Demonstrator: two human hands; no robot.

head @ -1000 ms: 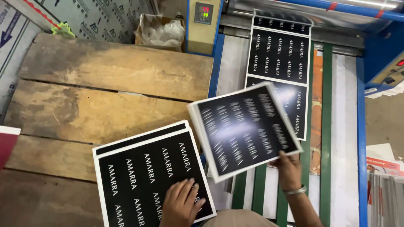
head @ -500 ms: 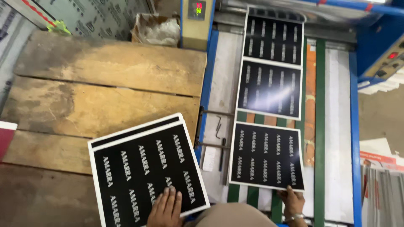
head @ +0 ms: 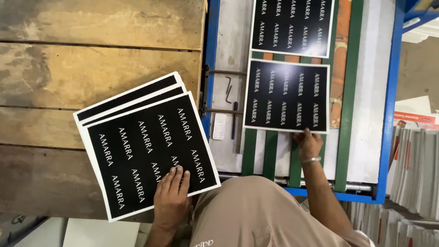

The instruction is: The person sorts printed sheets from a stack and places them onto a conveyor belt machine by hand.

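Head view — left hand [head: 171, 201] flat on stacked sheets [head: 146, 146], right hand [head: 309, 144] pinching conveyor sheet [head: 286, 96].

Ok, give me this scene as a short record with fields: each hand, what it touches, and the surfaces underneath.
left hand: fingers flat on the top sheet of a stack of black printed sheets with white borders
right hand: fingertips at the near edge of a single black printed sheet
stack surface: worn wooden plank table
single sheet surface: green conveyor belts of a blue-framed machine
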